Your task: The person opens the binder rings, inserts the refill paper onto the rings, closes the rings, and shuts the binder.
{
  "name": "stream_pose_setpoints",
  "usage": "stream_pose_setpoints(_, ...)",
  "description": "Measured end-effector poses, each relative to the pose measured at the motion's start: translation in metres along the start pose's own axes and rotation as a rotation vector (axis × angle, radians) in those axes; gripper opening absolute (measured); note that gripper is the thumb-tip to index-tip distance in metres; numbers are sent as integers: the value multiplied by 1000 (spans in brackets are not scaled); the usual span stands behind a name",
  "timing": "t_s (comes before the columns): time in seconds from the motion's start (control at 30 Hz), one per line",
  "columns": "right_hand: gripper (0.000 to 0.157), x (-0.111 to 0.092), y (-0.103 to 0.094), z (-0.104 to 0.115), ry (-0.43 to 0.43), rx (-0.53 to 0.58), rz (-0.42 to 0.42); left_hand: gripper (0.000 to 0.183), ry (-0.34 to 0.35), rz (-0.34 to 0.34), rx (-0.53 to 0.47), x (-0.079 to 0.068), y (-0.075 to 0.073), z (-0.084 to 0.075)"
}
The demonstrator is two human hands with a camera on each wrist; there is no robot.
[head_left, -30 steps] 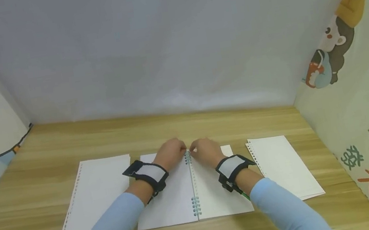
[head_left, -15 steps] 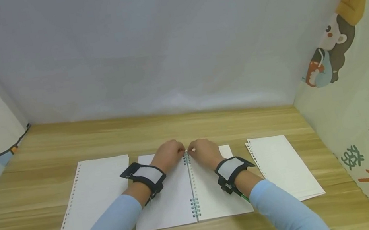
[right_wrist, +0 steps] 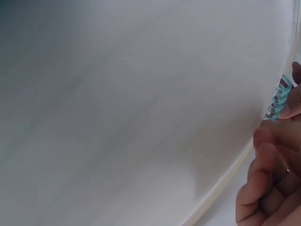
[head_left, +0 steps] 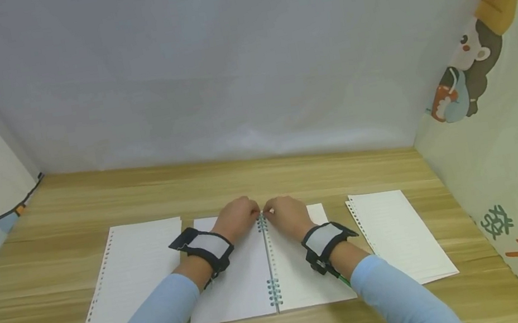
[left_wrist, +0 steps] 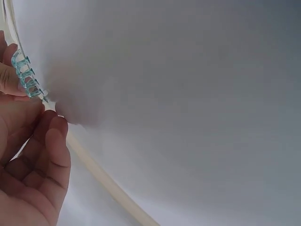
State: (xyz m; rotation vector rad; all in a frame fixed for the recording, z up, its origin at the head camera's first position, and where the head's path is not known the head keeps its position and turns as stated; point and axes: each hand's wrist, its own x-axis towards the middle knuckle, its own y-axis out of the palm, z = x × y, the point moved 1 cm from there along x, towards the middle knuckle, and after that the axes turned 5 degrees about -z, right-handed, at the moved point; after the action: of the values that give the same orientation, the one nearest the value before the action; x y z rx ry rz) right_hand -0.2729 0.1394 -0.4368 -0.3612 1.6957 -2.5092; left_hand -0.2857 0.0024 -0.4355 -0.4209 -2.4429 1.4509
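A loose-leaf notebook lies open on the table, white pages on both sides. Two sets of teal binder rings join it down the middle: the lower rings are in plain sight, while the upper rings sit between the hands. At the top end of the spine, my left hand pinches the upper rings from the left with curled fingers. Facing it, my right hand pinches the same rings from the right. Both wrist views show the fingertips close together there; the exact contact is partly hidden.
Punched loose sheets lie left of the notebook, partly under the left forearm. Another small stack of punched paper lies on the right. Behind the wooden table hangs a grey-white backdrop; a printed sheet borders the right side.
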Motion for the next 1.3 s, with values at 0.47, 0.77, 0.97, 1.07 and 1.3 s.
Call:
stream_pose_setpoints(0.47,21,-2,-5,2,-35,-29,-25,21,28,6,79,-1,-4,-6)
stream_pose_setpoints(0.77,22,-2,-7,4,-7,-30,-20,21,7,-8,27,-3,-4,-4)
stream_pose_setpoints(0.97,22,-3,-9,2,20,-13,-19,22,-3,-26,-13,-5,-5,1)
stream_pose_setpoints(1.07,22,-3,-10,1,35,-10,-11,20,-2,-25,-13,-7,-6,2)
stream_pose_setpoints(1.3,21,-5,-11,2,11,-20,20,17,26,-9,-6,-9,-4,-1)
